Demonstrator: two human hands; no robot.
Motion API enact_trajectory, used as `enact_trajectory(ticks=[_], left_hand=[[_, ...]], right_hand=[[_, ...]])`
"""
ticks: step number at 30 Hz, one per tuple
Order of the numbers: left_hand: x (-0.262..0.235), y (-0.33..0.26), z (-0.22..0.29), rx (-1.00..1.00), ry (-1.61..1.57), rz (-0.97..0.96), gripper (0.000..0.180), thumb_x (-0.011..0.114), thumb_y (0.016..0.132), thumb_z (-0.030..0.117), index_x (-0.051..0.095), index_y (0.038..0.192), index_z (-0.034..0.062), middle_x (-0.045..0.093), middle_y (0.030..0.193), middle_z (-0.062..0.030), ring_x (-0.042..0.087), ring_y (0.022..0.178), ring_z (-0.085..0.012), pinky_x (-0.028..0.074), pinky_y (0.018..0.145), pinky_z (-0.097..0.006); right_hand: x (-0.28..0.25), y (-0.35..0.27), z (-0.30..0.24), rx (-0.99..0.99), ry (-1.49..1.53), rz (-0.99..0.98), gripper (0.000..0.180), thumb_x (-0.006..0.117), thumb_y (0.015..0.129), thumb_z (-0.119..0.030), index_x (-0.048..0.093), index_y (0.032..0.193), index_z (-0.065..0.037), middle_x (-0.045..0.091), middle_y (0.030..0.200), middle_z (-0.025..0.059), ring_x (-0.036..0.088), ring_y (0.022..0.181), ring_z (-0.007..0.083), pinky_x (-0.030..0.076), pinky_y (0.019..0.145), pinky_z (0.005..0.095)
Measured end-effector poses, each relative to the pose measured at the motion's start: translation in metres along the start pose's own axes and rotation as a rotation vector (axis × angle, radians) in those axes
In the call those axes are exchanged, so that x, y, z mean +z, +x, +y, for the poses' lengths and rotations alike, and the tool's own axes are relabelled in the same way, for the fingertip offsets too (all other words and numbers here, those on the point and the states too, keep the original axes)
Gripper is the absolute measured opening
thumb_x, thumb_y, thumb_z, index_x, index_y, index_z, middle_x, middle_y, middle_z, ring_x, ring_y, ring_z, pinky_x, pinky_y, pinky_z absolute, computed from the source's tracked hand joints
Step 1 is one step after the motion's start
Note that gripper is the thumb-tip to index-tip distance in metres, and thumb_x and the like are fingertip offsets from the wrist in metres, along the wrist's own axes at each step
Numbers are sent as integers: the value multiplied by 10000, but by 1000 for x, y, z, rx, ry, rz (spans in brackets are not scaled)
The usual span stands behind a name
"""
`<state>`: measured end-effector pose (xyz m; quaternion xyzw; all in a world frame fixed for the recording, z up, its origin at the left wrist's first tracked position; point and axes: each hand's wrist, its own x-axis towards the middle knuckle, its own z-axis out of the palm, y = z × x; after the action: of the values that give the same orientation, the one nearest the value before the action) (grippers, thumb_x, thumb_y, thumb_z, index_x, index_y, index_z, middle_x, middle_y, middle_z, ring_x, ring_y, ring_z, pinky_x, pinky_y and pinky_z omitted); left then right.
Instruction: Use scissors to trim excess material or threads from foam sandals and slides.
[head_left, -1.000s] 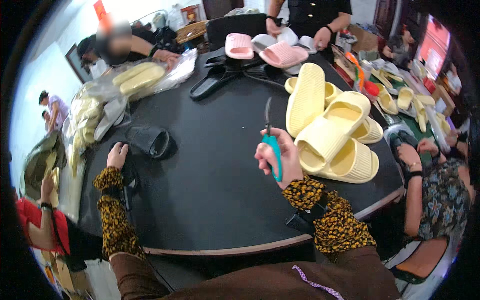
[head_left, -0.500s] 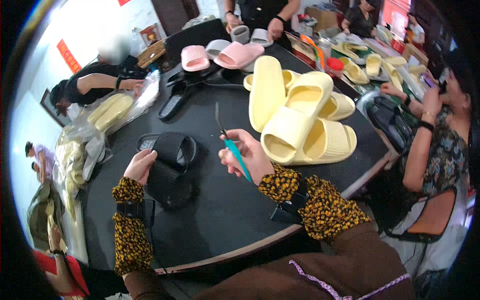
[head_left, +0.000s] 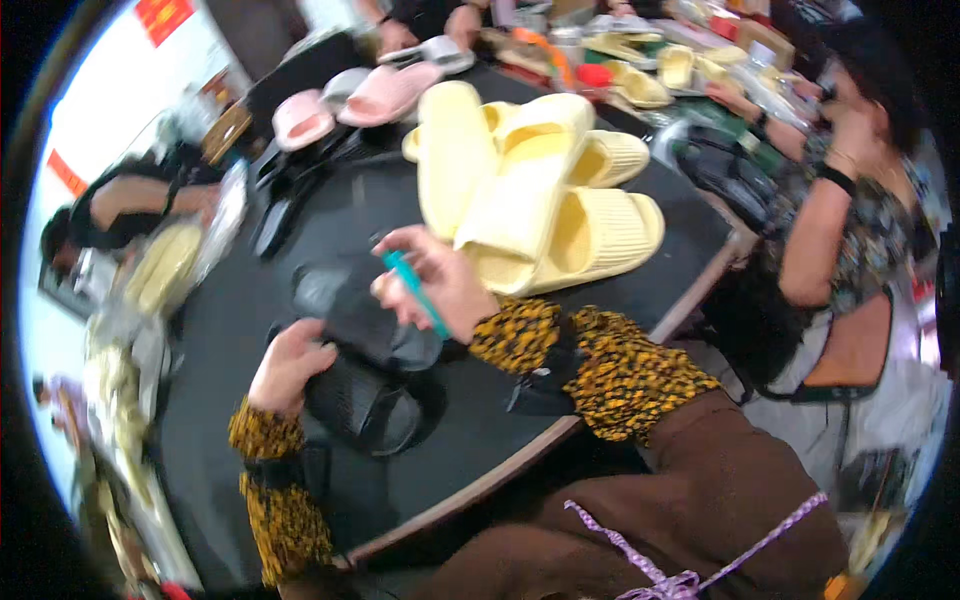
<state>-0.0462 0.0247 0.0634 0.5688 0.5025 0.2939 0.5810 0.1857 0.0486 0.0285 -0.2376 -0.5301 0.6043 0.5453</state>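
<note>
Both my hands are down on the round black table (head_left: 470, 430). Biggest before me is the heap of pale yellow slippers (head_left: 530, 190), piled just beyond my right hand (head_left: 435, 290). Next come the black slippers (head_left: 365, 345), lying near the table's edge between my hands; my left hand (head_left: 290, 365) rests on their left side, fingers curled against them. My right hand is closed around teal-handled scissors (head_left: 415, 292), held just above the black slippers.
</note>
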Motion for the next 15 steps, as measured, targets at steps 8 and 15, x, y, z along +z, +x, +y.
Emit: enact_trajectory(ticks=[8,15], left_hand=[[16,-21,14,182,-292,287,409,487,828,6,398,1218,-79,575,982,-91,559,858,-137,454,763,-255],[10,-11,-12,77,-322,585,500,554,831,58,357,1279,-44,544,840,-30,508,669,-81,425,555,-220]], right_hand=[[4,-1,8,-129,83,71,384,660,791,-107,437,1086,-7,536,658,34,483,463,63,394,418,218],[2,-2,12,-152,50,65,411,674,781,-149,433,1081,-3,537,658,48,499,460,80,403,412,231]])
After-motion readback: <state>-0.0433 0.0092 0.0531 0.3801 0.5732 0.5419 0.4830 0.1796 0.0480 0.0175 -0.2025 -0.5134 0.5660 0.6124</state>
